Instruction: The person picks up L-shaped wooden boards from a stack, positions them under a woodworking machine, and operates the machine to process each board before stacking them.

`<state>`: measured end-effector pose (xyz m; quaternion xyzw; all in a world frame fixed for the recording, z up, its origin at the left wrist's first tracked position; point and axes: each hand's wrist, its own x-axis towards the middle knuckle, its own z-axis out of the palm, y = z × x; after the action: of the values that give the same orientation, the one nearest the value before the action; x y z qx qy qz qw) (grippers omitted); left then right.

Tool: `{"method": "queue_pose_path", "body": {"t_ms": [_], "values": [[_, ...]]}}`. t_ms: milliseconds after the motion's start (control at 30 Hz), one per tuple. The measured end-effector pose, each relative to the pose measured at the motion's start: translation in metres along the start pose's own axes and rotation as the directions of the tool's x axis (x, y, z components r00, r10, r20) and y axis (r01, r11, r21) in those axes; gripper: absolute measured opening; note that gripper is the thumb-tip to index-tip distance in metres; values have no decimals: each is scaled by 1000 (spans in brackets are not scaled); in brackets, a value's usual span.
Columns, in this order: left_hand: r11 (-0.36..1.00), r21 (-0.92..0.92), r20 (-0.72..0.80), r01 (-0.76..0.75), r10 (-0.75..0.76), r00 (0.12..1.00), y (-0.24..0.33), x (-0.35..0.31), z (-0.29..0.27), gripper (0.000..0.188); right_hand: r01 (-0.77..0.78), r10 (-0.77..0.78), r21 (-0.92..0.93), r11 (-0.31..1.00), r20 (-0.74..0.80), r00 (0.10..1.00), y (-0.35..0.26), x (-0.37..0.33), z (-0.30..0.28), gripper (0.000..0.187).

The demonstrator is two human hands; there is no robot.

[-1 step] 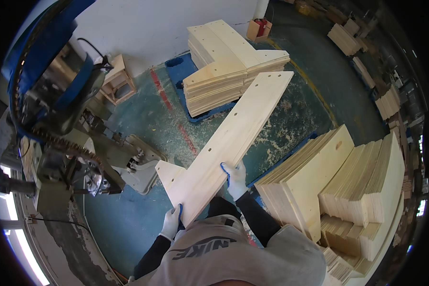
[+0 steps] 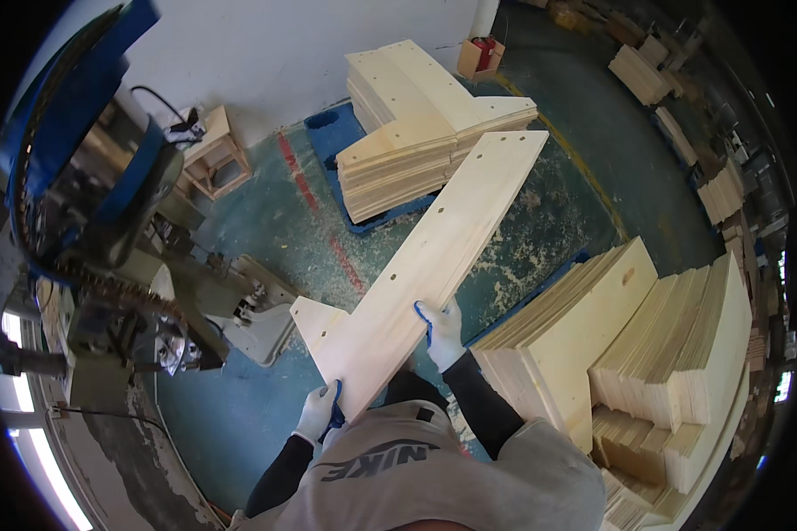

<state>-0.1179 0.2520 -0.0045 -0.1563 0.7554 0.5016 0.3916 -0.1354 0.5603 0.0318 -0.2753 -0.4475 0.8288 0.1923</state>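
Note:
A long pale plywood panel [image 2: 425, 239] with a short angled arm near its lower left end and several small holes is held in front of my body. My left hand [image 2: 319, 412], in a white glove with blue on the gripping side, is closed on the panel's near end, thumb on top. My right hand [image 2: 443, 334], gloved alike, clasps its right edge farther up, with the fingers hidden underneath. The panel's far end reaches in front of a stack of similar shaped panels [image 2: 398, 173].
That stack rests on a blue pallet [image 2: 332, 133]. At left stands a green-grey machine [image 2: 106, 345] with a blue guard. More stacked plywood [image 2: 567, 345] rises close to my right side. A small wooden stool [image 2: 217, 150] and a red extinguisher [image 2: 484, 53] stand by the wall.
The view has shifted slightly, with the machine a little farther left in it. The panel stays in both hands, almost unmoved.

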Motion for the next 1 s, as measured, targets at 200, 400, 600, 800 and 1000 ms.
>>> {"method": "queue_pose_path", "body": {"t_ms": [200, 400, 600, 800, 1000], "values": [[785, 462, -145, -412, 526, 838, 203, 79, 41, 37, 23, -18, -35, 999, 132, 991, -98, 149, -18, 42], [270, 747, -109, -607, 951, 288, 376, 245, 73, 60, -39, 51, -37, 999, 426, 903, -162, 312, 36, 43], [557, -487, -268, -672, 637, 723, 507, 367, 131, 41, 18, 99, -247, 969, 451, 887, -155, 488, 59, 54], [732, -267, -440, -628, 487, 754, 579, 455, 177, 43, 33, 9, -612, 790, 66, 998, -111, 619, 46, 54], [800, -228, -489, -556, 400, 776, 652, 566, 219, 42, -50, 148, -583, 811, 122, 981, -91, 762, 25, 50]]}}
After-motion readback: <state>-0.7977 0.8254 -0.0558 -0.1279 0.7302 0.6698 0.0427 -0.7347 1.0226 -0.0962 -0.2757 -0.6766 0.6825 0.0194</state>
